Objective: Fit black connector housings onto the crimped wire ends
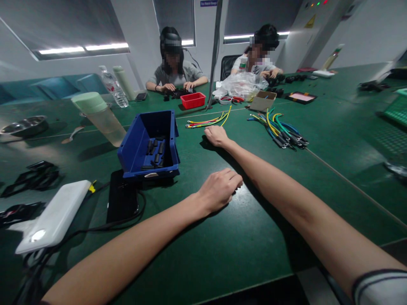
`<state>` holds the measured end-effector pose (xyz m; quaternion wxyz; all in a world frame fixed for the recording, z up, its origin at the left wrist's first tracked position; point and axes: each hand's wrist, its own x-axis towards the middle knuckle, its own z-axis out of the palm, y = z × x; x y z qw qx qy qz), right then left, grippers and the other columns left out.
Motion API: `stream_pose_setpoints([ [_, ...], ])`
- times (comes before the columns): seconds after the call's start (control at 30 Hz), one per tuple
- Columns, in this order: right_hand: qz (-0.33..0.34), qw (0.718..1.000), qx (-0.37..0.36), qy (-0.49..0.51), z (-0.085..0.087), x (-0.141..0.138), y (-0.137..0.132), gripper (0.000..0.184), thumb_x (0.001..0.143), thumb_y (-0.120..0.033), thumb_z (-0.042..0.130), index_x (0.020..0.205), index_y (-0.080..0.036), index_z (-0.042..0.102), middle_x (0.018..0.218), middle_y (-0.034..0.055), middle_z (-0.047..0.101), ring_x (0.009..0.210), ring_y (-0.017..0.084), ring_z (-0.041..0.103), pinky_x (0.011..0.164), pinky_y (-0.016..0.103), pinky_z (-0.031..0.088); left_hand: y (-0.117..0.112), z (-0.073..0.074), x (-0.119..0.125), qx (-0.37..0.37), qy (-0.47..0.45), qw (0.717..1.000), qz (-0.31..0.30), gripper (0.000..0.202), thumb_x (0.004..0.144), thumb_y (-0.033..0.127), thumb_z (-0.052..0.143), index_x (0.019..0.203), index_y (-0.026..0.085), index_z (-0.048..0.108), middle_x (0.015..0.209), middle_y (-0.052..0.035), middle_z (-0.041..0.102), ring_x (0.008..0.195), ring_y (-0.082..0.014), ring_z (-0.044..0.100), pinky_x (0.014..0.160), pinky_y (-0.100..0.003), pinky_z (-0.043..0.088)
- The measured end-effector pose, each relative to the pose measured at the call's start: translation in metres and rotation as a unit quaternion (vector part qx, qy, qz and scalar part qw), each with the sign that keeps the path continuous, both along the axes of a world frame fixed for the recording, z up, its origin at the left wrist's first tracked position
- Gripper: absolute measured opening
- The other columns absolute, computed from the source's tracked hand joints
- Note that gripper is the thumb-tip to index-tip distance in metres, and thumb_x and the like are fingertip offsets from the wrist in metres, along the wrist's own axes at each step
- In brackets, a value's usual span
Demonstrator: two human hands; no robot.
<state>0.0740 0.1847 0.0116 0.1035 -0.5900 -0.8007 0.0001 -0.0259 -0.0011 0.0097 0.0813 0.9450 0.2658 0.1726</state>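
Observation:
My left hand [219, 189] rests on the green table [241, 237], fingers curled under in a loose fist; nothing shows in it. My right hand [216, 136] reaches further out, knuckles up and fingers curled down onto the table, just below a small bunch of yellow, green and red wires [208, 122]. Whether it covers anything is hidden. A blue bin [151, 144] with several black parts stands left of both hands.
A larger bundle of coloured wires with lugs [281, 129] lies to the right. A black phone [122, 199], white power bank [54, 216] and cables lie left. A green-capped bottle [100, 116], red tray [193, 100] and cardboard box [263, 101] stand further back. Two people work opposite.

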Motion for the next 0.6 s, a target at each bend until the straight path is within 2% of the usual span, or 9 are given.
stream_pose_setpoints([
  [0.23, -0.018, 1.0, -0.014, 0.006, -0.0023, 0.0, 0.004, 0.046, 0.093, -0.033, 0.029, 0.085, -0.014, 0.07, 0.094, 0.0162, 0.072, 0.088, 0.027, 0.066, 0.07, 0.03, 0.04, 0.0004, -0.0014, 0.0004, 0.005, -0.012, 1.0, -0.001, 0.022, 0.08, 0.003, 0.044, 0.092, 0.016, 0.056, 0.093, -0.0053, 0.063, 0.086, -0.018, 0.051, 0.076, -0.029, 0.045],
  [0.6, -0.011, 0.999, -0.03, 0.013, -0.0044, 0.0021, 0.0098, 0.043, 0.091, -0.033, 0.032, 0.085, -0.014, 0.071, 0.093, 0.0142, 0.072, 0.087, 0.025, 0.066, 0.067, 0.027, 0.039, 0.0003, -0.0008, 0.0005, 0.004, -0.001, 1.0, -0.002, 0.022, 0.079, 0.002, 0.044, 0.092, 0.016, 0.055, 0.093, -0.0055, 0.062, 0.086, -0.0179, 0.051, 0.076, -0.03, 0.046],
])
